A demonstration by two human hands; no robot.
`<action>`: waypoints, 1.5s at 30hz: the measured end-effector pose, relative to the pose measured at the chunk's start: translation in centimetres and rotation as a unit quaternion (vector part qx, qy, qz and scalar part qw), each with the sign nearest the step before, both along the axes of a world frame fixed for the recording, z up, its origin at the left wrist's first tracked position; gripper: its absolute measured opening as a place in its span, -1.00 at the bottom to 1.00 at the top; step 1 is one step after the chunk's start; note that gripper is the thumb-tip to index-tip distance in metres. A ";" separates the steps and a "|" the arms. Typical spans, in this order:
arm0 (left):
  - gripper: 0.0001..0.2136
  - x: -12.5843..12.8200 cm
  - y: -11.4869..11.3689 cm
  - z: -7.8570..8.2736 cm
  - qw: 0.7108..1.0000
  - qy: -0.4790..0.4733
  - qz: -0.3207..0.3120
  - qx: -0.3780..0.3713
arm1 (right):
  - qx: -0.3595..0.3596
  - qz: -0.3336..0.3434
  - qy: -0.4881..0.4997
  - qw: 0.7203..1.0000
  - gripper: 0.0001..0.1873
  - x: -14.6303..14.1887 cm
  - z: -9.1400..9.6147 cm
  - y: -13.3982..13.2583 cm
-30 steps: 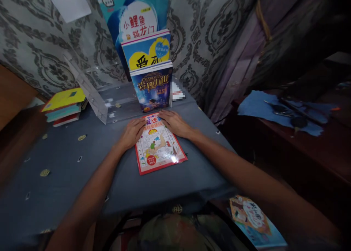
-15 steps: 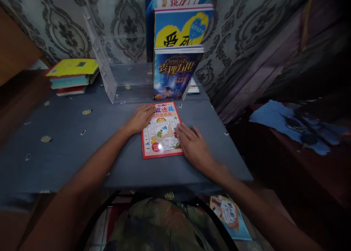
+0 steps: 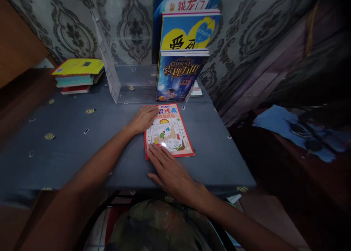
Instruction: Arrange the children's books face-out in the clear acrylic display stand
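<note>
Grey-clothed table has three books standing in the clear rack at the back, but the red-edged picture book lies flat just in front, not in the rack, with left hand and right hand both resting on it open-fingered, gripping nothing.

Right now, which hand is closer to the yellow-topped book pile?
Left. The left hand rests right of the book pile; the right hand lies farther right and lower.
</note>
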State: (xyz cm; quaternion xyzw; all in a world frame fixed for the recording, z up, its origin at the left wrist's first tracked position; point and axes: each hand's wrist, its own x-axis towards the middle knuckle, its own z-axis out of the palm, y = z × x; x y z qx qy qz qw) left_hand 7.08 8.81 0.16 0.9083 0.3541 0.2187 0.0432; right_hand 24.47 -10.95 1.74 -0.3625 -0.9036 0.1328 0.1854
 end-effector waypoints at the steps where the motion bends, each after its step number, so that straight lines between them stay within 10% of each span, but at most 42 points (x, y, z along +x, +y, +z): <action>1: -0.65 0.0 0.0 -0.1 1.000 -0.001 0.001 0.001 | 0.009 -0.009 -0.004 1.000 -0.21 1.0 -0.1 -0.2; 9: -0.65 0.0 -0.1 0.0 1.000 -0.014 -0.003 -0.004 | 0.002 -0.086 -0.012 0.996 -0.29 6.4 -0.5 0.7; 23: -0.65 0.4 -0.7 0.3 1.000 -0.011 0.026 -0.007 | -0.031 -0.165 -0.080 0.982 -0.43 3.7 1.1 15.0; 31: -0.66 2.0 -3.4 2.8 0.958 0.081 0.274 0.003 | 0.006 -0.285 -0.061 0.957 -0.42 3.9 0.9 15.6; 37: -0.67 1.7 -2.5 1.9 0.963 -0.108 0.233 -0.076 | 0.001 -0.308 -0.068 0.949 -0.42 3.7 1.0 15.3; 40: -0.63 1.0 -0.9 1.2 0.900 -0.331 0.227 -0.168 | 0.010 -0.309 -0.056 0.949 -0.42 3.8 0.6 15.4; 45: -0.75 1.1 0.3 0.3 0.663 -0.601 0.247 -0.371 | 0.050 -0.307 -0.004 0.950 -0.45 4.5 -1.6 16.1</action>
